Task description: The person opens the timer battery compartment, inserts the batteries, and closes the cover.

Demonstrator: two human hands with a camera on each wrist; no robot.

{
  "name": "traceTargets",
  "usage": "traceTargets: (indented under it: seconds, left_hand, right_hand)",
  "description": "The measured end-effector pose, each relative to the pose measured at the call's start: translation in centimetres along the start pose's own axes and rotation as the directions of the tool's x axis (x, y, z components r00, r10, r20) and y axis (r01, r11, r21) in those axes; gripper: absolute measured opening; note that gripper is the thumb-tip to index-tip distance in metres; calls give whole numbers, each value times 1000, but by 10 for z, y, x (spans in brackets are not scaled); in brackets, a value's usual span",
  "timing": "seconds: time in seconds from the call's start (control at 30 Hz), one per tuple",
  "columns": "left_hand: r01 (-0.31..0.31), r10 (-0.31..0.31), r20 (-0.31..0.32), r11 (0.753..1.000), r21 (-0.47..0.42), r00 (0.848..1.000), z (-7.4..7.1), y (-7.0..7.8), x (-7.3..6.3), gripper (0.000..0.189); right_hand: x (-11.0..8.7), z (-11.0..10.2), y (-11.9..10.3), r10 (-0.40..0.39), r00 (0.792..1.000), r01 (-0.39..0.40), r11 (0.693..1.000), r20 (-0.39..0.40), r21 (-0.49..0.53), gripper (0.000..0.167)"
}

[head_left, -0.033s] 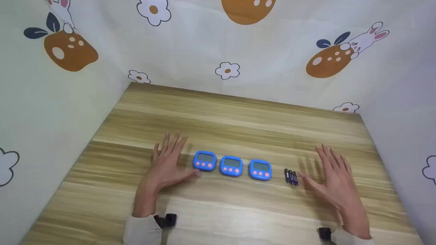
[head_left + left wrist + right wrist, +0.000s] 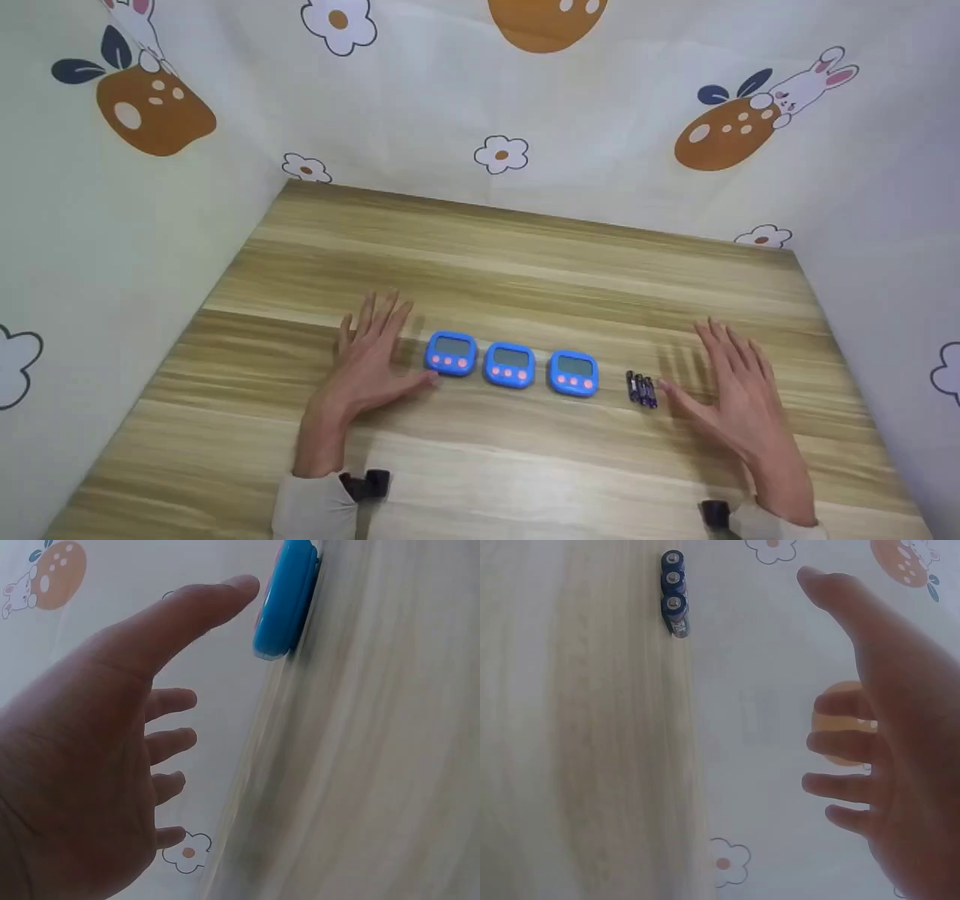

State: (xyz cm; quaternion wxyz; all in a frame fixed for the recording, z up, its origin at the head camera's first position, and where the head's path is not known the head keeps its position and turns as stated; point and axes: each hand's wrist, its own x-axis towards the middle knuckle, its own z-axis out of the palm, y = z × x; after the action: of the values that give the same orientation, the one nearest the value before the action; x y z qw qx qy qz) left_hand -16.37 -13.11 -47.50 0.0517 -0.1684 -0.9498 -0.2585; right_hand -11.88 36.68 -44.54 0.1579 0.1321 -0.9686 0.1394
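Three blue digital timers lie face up in a row: a left timer [image 2: 451, 353], a middle timer [image 2: 509, 365] and a right timer [image 2: 573, 373]. Each has a grey screen and three pink buttons. Right of them, three dark batteries [image 2: 641, 389] lie side by side; their blue ends show in the right wrist view. My left hand [image 2: 364, 371], fingers spread and holding nothing, is beside the left timer with the thumb near its lower corner. Likewise spread and holding nothing, my right hand [image 2: 739, 401] has its thumb just right of the batteries.
A wood-grain table [image 2: 487, 457] bears everything. Pale cloth walls printed with flowers, oranges and rabbits stand behind it [image 2: 420, 112] and along both sides. A black wrist-camera mount [image 2: 367, 485] sticks out beside the left sleeve [image 2: 315, 510].
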Motion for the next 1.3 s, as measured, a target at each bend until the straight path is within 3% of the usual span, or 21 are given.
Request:
traceTargets:
  seconds: [0.3, 0.43, 0.57, 0.7, 0.73, 0.8, 0.87, 0.97, 1.0, 1.1, 1.23, 1.27, 1.3]
  left_hand:
    - [-86, 93, 42, 985, -152, 995, 16, 7, 11, 92]
    - [-124, 148, 86, 964, -235, 985, 22, 9, 17, 79]
    - [-135, 161, 52, 936, -324, 986, 21, 10, 23, 67]
    - [-103, 67, -94, 886, -452, 993, 15, 18, 27, 63]
    - [-94, 35, -128, 865, -492, 991, 14, 24, 27, 60]
    - [-87, -9, -158, 802, -591, 987, 14, 43, 28, 54]
    - [-66, -27, -126, 732, -679, 992, 18, 70, 30, 46]
    - [-25, 17, -18, 620, -784, 1000, 30, 110, 34, 34]
    - [-3, 30, 19, 598, -801, 999, 35, 122, 34, 32]
    - [40, 22, 64, 573, -819, 998, 51, 148, 33, 29]
    - [26, -22, 16, 532, -846, 1000, 67, 164, 27, 26]
    - [13, -22, 2, 499, -867, 1000, 69, 167, 25, 26]
    - [-6, -15, -15, 444, -896, 1000, 70, 169, 24, 26]
  right_hand:
    - [-5, -3, 4, 26, 1000, -26, 1000, 11, 14, 94]
    - [-7, -6, 4, 33, 999, -34, 999, 16, 25, 93]
    - [-4, -8, 3, 50, 999, -50, 997, 16, 58, 92]
    - [9, -5, -13, 7, 1000, -4, 994, -30, 108, 85]
    - [14, -3, -21, -21, 999, 27, 991, -49, 132, 82]
    - [22, 3, -43, -87, 992, 104, 969, -86, 225, 76]
    - [31, 11, -68, -153, 983, 182, 908, -107, 377, 69]
    - [41, 23, -103, -193, 976, 215, 748, -104, 627, 59]
    - [42, 26, -112, -173, 980, 195, 704, -102, 683, 54]
    - [40, 31, -128, -57, 995, 95, 591, -76, 801, 38]
    - [33, 35, -130, 108, 993, -92, 423, 50, 902, 25]
    - [31, 37, -129, 130, 987, -138, 375, 95, 917, 24]
    - [30, 39, -129, 147, 980, -177, 331, 134, 927, 25]
